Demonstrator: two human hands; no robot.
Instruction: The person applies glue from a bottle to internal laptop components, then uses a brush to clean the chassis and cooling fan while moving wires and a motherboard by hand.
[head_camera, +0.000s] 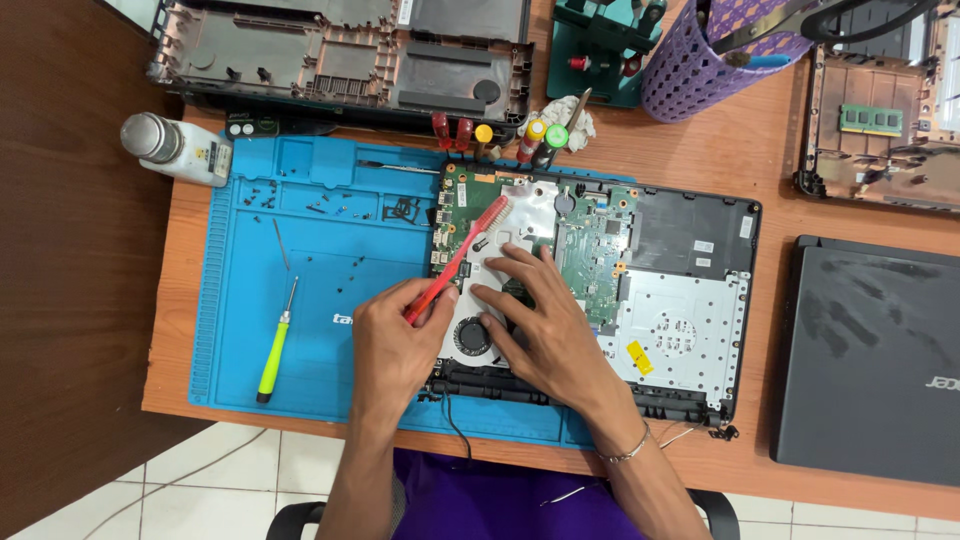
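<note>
Left hand (395, 345): closed around a red toothbrush (462, 255), bristles up on the circuit board (590, 245).
Right hand (535, 310): open, fingers spread flat, pressing beside the fan (472, 335).
Laptop (700, 300): on the blue mat (300, 300), cover off, insides bare.
Progress: screws out, lying left of the laptop; brushing seems underway, reassembly not begun.
Screwdriver (275, 345): left of the laptop, untouched.

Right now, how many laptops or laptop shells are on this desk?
4: the opened laptop under both hands, an empty base shell top left, another gutted base top right, a closed black laptop far right. More may lie outside view.
</note>
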